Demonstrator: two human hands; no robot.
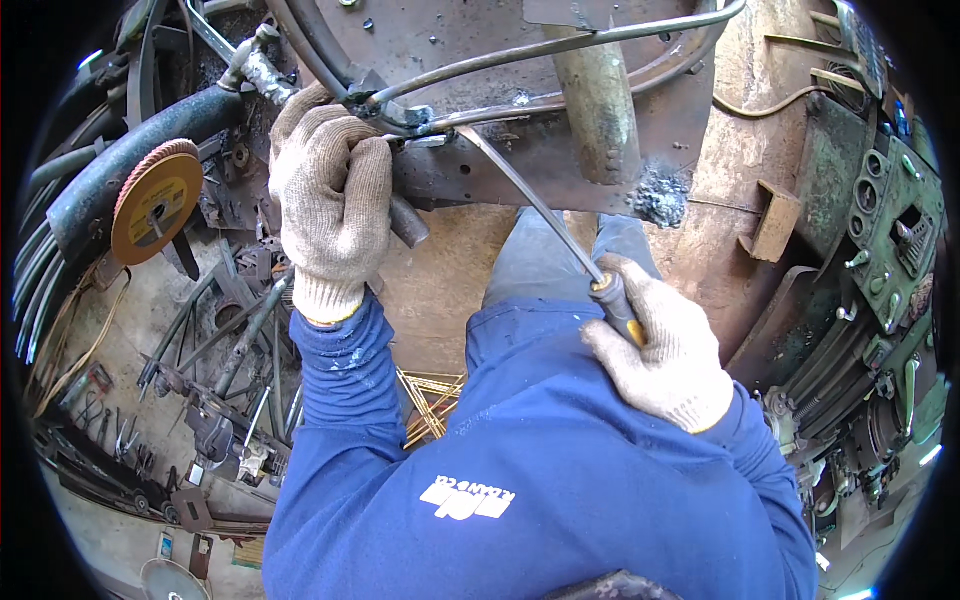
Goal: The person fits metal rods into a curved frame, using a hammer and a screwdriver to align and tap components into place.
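Observation:
My left hand (pixel 330 195), in a knitted beige glove, is closed around a short dark metal bar (pixel 408 222) and bent steel rods (pixel 470 60) at the edge of a rusty metal plate (pixel 530 160). My right hand (pixel 660 345), also gloved, grips the orange and black handle of a long screwdriver (pixel 540 210). Its shaft runs up and left, with the tip at the rods beside my left hand. Both blue sleeves come in from below.
An angle grinder with an orange flap disc (pixel 155 205) lies at the left. A thick rusty pipe (pixel 600 100) stands on the plate. A green machine (pixel 890 230) fills the right. Scrap bars and tools (pixel 220 380) cover the floor at the lower left, thin yellow rods (pixel 430 400) beside them.

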